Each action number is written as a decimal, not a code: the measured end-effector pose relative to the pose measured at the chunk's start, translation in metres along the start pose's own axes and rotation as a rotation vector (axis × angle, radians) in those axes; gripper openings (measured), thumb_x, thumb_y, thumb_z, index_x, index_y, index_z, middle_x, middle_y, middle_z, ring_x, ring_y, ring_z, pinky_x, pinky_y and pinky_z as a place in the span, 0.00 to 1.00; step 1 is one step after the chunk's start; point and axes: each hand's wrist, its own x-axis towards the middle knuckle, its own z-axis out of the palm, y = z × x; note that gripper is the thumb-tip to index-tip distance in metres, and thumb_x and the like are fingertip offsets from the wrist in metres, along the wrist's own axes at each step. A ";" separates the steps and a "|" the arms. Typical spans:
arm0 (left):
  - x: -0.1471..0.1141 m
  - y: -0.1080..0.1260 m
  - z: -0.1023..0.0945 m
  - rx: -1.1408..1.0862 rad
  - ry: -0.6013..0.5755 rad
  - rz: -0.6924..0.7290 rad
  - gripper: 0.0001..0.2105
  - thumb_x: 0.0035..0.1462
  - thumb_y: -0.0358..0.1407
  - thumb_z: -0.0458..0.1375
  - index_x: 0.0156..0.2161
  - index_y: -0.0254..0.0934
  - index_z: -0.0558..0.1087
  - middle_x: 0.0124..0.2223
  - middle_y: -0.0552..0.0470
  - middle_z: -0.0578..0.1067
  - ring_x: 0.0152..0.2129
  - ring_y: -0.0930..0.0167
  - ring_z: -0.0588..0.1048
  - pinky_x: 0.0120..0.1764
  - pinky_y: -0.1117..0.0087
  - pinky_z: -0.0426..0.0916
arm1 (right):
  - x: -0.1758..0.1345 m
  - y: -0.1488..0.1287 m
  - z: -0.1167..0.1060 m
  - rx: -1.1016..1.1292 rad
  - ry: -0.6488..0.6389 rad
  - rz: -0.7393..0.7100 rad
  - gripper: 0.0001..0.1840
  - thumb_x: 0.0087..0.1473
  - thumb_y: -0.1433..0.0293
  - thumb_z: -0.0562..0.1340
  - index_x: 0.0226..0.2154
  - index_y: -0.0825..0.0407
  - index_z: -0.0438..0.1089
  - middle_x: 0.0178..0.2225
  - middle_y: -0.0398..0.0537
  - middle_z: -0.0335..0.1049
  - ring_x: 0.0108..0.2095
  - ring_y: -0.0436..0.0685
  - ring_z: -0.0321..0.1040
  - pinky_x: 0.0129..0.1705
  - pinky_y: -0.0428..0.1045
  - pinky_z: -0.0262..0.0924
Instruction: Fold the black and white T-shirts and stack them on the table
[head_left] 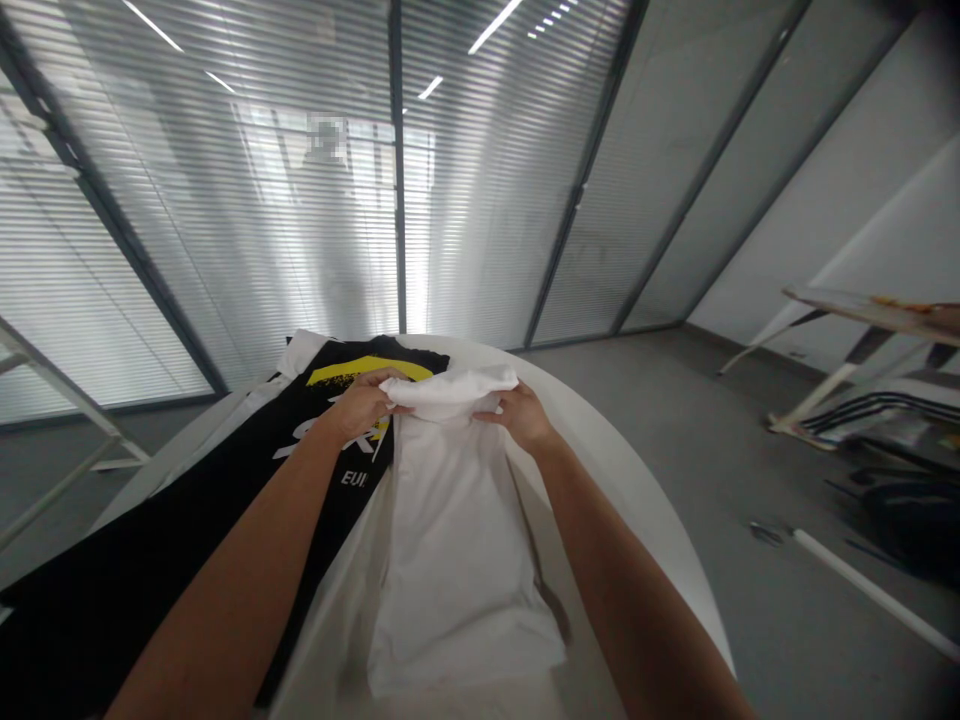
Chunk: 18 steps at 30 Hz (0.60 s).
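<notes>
A white cloth garment [457, 540] lies as a long narrow strip on a round white table [645, 500], its far end turned over into a thick fold. At the left end of that fold, my left hand [367, 402] is closed with the fabric pinched between thumb and fingers. My right hand [523, 412] pinches the fold's right end the same way. Left of the white garment, and partly behind my left forearm, is a black T-shirt [247, 480] with a yellow patch and white letters. The exact kind of the white garment does not show.
Another white cloth [300, 350] lies at the table's far left. Glass partitions with blinds [480, 200] stand beyond the table. On the right are a wooden-topped table [877, 315], a white pole [870, 585] on the floor and dark items [911, 520]. A metal frame [67, 440] stands at left.
</notes>
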 end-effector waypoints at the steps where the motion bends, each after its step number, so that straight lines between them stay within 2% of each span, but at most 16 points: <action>1: -0.001 -0.001 -0.002 0.061 -0.008 -0.004 0.13 0.34 0.23 0.62 0.30 0.35 0.75 0.33 0.52 0.75 0.33 0.68 0.74 0.39 0.67 0.72 | 0.000 0.000 -0.002 -0.007 -0.007 0.007 0.21 0.38 0.64 0.69 0.39 0.49 0.70 0.41 0.48 0.72 0.42 0.60 0.69 0.39 0.57 0.71; 4: -0.003 -0.004 -0.007 0.209 -0.048 -0.019 0.11 0.34 0.23 0.62 0.28 0.36 0.76 0.35 0.50 0.76 0.33 0.68 0.74 0.39 0.69 0.70 | -0.002 0.002 -0.010 -0.147 -0.014 0.000 0.18 0.36 0.63 0.69 0.32 0.50 0.70 0.37 0.49 0.73 0.42 0.61 0.69 0.39 0.55 0.69; 6: -0.004 -0.005 -0.010 0.296 -0.138 0.003 0.10 0.34 0.23 0.61 0.27 0.37 0.77 0.36 0.49 0.77 0.35 0.67 0.74 0.41 0.69 0.69 | -0.003 0.003 -0.015 -0.244 -0.030 -0.017 0.15 0.33 0.65 0.70 0.28 0.51 0.70 0.34 0.48 0.73 0.41 0.61 0.69 0.39 0.53 0.67; 9: -0.007 0.000 -0.008 0.407 -0.303 -0.001 0.08 0.37 0.24 0.60 0.23 0.37 0.77 0.35 0.47 0.78 0.38 0.64 0.74 0.46 0.65 0.67 | -0.004 0.005 -0.021 -0.215 -0.071 -0.011 0.07 0.34 0.69 0.66 0.22 0.51 0.70 0.30 0.47 0.73 0.40 0.61 0.70 0.40 0.51 0.64; 11: -0.009 0.006 -0.004 0.409 -0.357 -0.060 0.06 0.39 0.25 0.60 0.21 0.38 0.76 0.33 0.46 0.78 0.39 0.61 0.75 0.47 0.63 0.67 | -0.002 0.005 -0.024 -0.177 -0.085 -0.006 0.02 0.35 0.70 0.62 0.18 0.51 0.69 0.28 0.48 0.73 0.41 0.61 0.70 0.42 0.51 0.62; 14: -0.011 0.010 0.001 0.388 -0.347 -0.110 0.06 0.39 0.25 0.60 0.21 0.37 0.77 0.34 0.45 0.78 0.41 0.59 0.74 0.48 0.62 0.67 | 0.000 0.004 -0.029 -0.210 -0.116 0.029 0.03 0.33 0.72 0.58 0.16 0.52 0.68 0.29 0.49 0.74 0.42 0.61 0.70 0.42 0.50 0.61; 18: -0.003 -0.001 0.005 0.276 -0.172 -0.079 0.07 0.39 0.25 0.56 0.23 0.35 0.76 0.32 0.46 0.77 0.37 0.65 0.75 0.43 0.69 0.68 | 0.000 -0.002 -0.032 -0.378 -0.106 0.120 0.04 0.30 0.72 0.57 0.15 0.52 0.67 0.33 0.50 0.75 0.39 0.60 0.69 0.32 0.47 0.59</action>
